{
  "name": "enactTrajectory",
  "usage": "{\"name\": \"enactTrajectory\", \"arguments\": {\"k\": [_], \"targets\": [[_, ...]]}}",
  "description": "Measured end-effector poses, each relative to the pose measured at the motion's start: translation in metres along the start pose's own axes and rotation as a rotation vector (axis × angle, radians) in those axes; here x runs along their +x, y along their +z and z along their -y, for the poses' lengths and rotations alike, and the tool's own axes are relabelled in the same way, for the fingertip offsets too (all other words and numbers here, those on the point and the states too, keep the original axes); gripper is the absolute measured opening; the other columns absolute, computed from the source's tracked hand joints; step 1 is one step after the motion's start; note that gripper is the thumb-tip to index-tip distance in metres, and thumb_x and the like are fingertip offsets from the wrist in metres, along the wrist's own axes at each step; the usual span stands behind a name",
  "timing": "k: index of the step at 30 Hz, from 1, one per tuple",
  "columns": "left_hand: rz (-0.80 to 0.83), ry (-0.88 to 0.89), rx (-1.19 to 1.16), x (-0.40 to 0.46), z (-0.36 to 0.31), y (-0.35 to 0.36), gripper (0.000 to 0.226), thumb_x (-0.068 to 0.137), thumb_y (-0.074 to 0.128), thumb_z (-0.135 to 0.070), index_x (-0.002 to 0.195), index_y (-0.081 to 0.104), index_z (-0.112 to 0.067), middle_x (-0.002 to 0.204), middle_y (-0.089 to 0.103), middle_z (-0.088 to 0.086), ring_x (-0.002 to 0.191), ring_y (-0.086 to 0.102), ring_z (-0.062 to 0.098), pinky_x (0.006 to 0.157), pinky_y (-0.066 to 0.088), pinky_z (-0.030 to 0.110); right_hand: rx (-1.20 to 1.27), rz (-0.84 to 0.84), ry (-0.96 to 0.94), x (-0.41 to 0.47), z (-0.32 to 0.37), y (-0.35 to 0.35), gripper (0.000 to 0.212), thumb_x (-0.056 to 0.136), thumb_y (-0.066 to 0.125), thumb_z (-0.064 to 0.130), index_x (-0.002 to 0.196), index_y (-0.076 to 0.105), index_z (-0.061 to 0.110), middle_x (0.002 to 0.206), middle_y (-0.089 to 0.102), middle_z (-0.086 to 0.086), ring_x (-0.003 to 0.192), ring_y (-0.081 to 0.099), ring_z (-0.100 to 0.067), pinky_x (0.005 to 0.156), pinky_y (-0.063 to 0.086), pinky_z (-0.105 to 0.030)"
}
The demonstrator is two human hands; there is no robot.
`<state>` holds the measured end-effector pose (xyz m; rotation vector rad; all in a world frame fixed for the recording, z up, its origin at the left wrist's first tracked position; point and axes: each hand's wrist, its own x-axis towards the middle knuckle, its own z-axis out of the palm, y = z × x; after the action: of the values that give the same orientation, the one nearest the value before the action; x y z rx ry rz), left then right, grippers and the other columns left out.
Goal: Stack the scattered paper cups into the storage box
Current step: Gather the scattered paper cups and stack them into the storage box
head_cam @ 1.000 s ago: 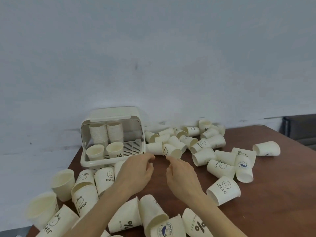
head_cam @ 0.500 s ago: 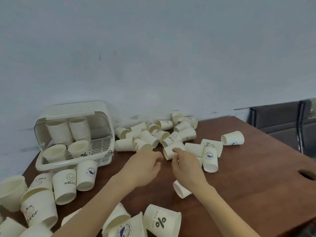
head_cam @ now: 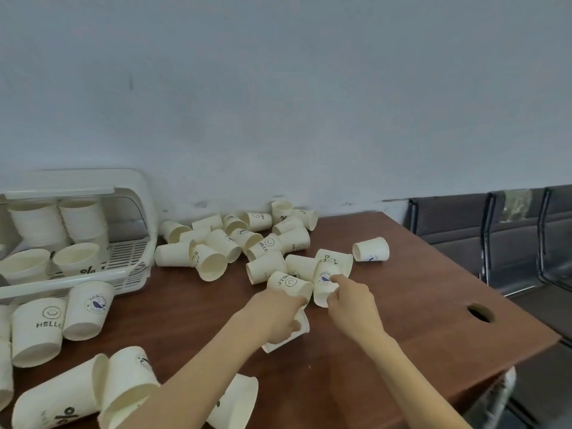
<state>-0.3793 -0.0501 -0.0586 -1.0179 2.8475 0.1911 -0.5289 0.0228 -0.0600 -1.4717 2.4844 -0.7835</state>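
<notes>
**Both hands reaching into the loose cups at the table's centre**

The left hand is curling its fingers round a lying paper cup, whose long axis is running roughly from 7 to 1 o'clock; which end is the mouth cannot be told. A "HELLO" cup is lying just beyond the knuckles, its mouth facing 4 o'clock. The right hand is pinching the whale-print cup with forefinger on the wall, thumb hidden; this cup is tilting with its mouth toward 6 o'clock, base toward 12. A heap of cups is lying on its sides at 11 to 12 o'clock of the hands, mouths pointing many ways. The storage box, lid raised, is standing at 9 to 10 o'clock on the brown table, holding two upright stacks at the back and two single cups in front. One cup is lying apart at 1 o'clock, mouth facing 9 o'clock.
</notes>
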Motion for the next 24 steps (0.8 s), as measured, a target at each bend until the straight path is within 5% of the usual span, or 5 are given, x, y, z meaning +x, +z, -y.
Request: {"name": "enactTrajectory", "arguments": {"k": [9,12,17,21,24], "targets": [[-0.041,-0.064,0.029,0.000,0.000,-0.002,0.024,0.095,0.050,-0.026,0.118,0.047,-0.019,0.108,0.058,0.008,0.096,0.057,0.027,0.072,0.042,0.035,-0.153,0.115,0.044,0.064,-0.006,0.001,0.031,0.092,0.045,0.016,0.122,0.048,0.012,0.119,0.056,-0.014,0.107,0.054,-0.034,0.076,0.041,-0.035],[-0.105,-0.095,-0.033,-0.010,0.005,-0.007,0.014,0.097,0.046,-0.026,0.108,0.049,-0.017,0.098,0.055,0.005,0.087,0.053,0.025,0.069,0.040,0.034,-0.188,0.242,0.039,0.083,-0.005,0.003,0.048,0.093,0.051,0.024,0.136,0.035,0.009,0.126,0.053,-0.015,0.112,0.052,-0.032,0.076,0.039,-0.033],[-0.212,-0.137,-0.158,-0.025,0.023,-0.012,0.016,0.097,0.040,-0.033,0.094,0.048,-0.019,0.092,0.057,0.003,0.082,0.052,0.024,0.064,0.035,0.033,-0.236,0.369,0.038,0.091,0.004,0.004,0.030,0.093,0.050,0.026,0.115,0.046,0.006,0.098,0.053,-0.009,0.067,0.049,-0.019,0.051,0.038,-0.025],[-0.286,-0.146,-0.279,-0.035,0.032,-0.015,0.018,0.094,0.041,-0.036,0.095,0.053,-0.022,0.088,0.062,0.000,0.082,0.057,0.021,0.071,0.047,0.038,-0.214,0.318,0.056,0.085,0.004,0.010,0.045,0.086,0.058,0.029,0.122,0.042,0.006,0.101,0.051,-0.005,0.086,0.052,-0.023,0.066,0.044,-0.031],[-0.329,-0.152,-0.330,-0.042,0.034,-0.016,0.013,0.094,0.041,-0.036,0.090,0.049,-0.027,0.087,0.061,-0.001,0.083,0.056,0.020,0.072,0.047,0.037,-0.232,0.273,0.053,0.072,0.007,0.007,0.037,0.088,0.057,0.028,0.113,0.039,0.008,0.101,0.048,-0.005,0.097,0.053,-0.027,0.070,0.040,-0.032]]}}
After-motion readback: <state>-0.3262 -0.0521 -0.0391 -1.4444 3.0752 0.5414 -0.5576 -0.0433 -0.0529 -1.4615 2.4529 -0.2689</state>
